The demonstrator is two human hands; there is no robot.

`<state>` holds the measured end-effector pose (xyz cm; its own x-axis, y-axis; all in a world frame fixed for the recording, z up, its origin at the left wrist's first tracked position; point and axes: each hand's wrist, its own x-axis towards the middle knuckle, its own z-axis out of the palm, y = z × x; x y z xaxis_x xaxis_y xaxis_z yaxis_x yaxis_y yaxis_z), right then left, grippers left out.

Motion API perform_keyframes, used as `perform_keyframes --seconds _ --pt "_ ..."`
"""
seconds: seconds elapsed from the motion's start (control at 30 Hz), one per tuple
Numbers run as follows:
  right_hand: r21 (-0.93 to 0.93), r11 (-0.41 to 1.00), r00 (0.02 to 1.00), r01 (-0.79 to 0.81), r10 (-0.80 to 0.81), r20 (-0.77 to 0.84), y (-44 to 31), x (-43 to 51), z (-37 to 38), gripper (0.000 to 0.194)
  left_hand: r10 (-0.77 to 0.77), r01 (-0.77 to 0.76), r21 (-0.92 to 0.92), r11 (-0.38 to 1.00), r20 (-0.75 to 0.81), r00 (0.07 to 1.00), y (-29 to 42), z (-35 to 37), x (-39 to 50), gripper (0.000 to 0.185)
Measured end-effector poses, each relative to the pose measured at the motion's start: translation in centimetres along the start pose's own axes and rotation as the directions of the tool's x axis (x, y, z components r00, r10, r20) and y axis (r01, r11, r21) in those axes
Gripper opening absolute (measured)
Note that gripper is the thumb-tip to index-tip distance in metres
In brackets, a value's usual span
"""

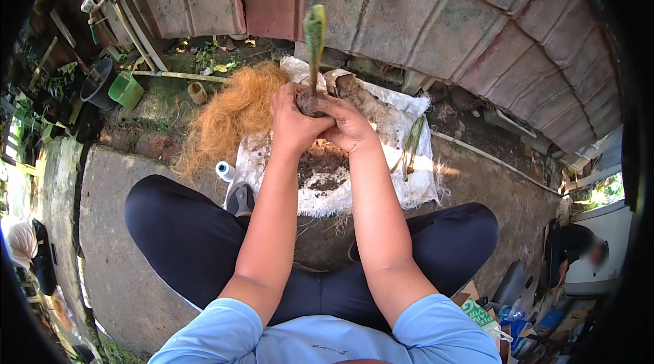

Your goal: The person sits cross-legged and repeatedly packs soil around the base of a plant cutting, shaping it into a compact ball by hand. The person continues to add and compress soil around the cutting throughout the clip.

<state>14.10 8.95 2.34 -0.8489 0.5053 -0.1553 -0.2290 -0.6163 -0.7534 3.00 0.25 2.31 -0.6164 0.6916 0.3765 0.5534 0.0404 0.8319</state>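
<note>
Both my hands are raised over a white woven sack (365, 200) and close around a ball of dark soil (308, 103). My left hand (295, 121) cups it from the left, and my right hand (350, 121) presses it from the right. A plant cutting with a green and yellow leaf (314, 32) stands up out of the ball. Loose soil (322, 170) lies on the sack below my wrists. Green stems (410, 149) rest on its right part. Orange-brown fibre (237, 108) is heaped at the left, near a spool of thread (225, 171).
A tiled roof edge (409, 22) spans the top. At the left are a green container (125, 91), a dark bucket (97, 85) and a water tap (92, 6). Another person (569, 249) is at the far right, near bags and boxes (477, 313). A pole (490, 159) lies beyond the sack.
</note>
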Motion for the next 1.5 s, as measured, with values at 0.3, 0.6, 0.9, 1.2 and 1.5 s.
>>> perform_keyframes --seconds 0.3,0.6,0.9,1.2,1.5 --pt "-0.074 0.994 0.994 0.086 -0.090 -0.056 0.6 0.5 1.0 0.051 0.002 0.055 -0.305 0.951 0.186 0.983 -1.4 -0.7 0.9 0.075" --pt "-0.151 0.969 0.923 0.195 -0.233 -0.305 1.8 1.8 4.6 0.047 -0.461 0.417 -0.756 0.504 0.172 0.870 0.8 0.2 1.4 0.048" --pt "-0.302 0.891 0.840 0.340 -0.432 -0.327 3.5 2.8 3.8 0.032 -0.304 0.355 -0.726 0.589 0.208 0.930 -0.7 0.7 1.9 0.038" --pt "-0.010 0.956 0.871 0.295 -0.273 -0.407 4.5 2.8 4.7 0.062 -0.237 0.207 -0.759 0.617 0.072 0.969 -2.1 1.2 1.0 0.054" --pt "-0.974 0.211 0.724 -0.084 -0.659 -0.205 3.8 3.2 3.7 0.076 -0.359 0.185 -0.849 0.495 -0.005 0.933 -2.4 -0.2 0.6 0.053"
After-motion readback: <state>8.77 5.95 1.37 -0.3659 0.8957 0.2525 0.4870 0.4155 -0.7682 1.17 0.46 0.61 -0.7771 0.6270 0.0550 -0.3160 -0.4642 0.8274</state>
